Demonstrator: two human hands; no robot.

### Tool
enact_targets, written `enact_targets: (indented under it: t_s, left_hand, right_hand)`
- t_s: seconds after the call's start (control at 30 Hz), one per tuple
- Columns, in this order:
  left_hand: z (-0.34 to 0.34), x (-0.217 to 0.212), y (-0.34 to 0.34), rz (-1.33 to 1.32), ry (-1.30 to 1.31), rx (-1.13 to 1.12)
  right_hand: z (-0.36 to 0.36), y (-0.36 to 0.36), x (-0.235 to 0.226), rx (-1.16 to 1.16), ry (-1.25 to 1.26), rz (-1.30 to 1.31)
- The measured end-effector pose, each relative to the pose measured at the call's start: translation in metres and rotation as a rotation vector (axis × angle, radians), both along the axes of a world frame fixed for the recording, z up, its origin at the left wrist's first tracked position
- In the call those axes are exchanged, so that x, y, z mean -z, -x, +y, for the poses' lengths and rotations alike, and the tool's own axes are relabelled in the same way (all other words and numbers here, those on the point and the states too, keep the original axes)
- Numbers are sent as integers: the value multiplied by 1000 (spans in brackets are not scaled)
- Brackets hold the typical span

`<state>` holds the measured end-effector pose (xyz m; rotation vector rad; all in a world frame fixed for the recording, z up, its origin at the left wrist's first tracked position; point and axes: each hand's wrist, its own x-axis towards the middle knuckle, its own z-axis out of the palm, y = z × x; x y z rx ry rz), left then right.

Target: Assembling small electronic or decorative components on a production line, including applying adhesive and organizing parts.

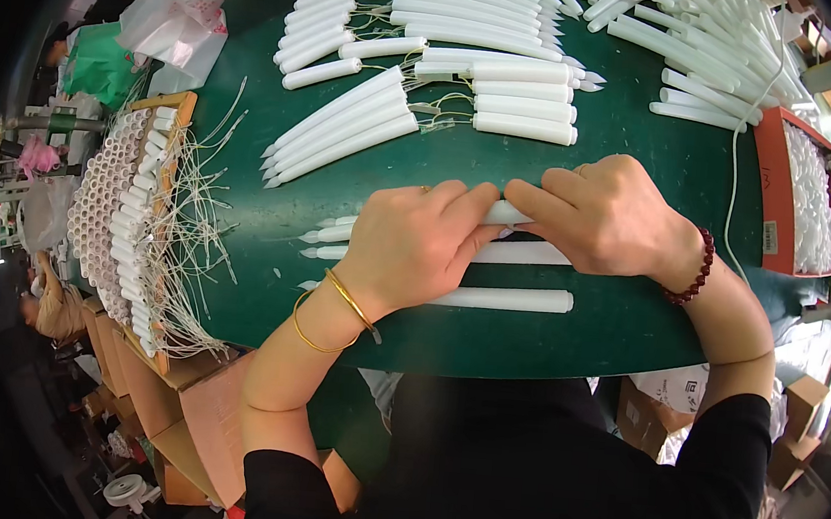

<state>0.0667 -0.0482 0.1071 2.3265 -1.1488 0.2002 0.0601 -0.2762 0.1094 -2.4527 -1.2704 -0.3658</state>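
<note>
In front of me, my left hand [415, 245] and my right hand [602, 217] pinch a white LED taper candle [506, 214] between them, fingertips close together. Most of its body is hidden by my fingers. Beneath my hands, one white candle [525, 254] lies on the green table, and another candle [506, 298] lies nearer to me. Pointed flame tips [309, 251] stick out left of my left hand; I cannot tell whether the farthest tip belongs to the held candle.
Rows of white candles [342, 135] with thin wires between them lie farther back on the green table [627, 332]. Loose white tubes [704, 62] are heaped at the back right, near a red box [772, 197] of white parts. Left stands a wooden tray [184, 106] of wired pieces.
</note>
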Motion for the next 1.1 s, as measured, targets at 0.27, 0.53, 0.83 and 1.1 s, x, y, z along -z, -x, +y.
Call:
enact_targets:
  t_s: [0.27,0.53,0.83,1.1]
  left_hand:
    - [2,-8,-16,-125,-8,-51]
    - [12,-8,-17,-13,-42,-241]
    - [0,12,-15,-168,17,-130]
    - [0,8,-19,-205,21,-144]
  right_hand:
    - [5,-9,-3,67,-15,-44]
    - [-4,-18,4,176,-78,-79]
    - [-18,-20,14,-18,18,90]
    - [-9,-15,13,63,-94,-2]
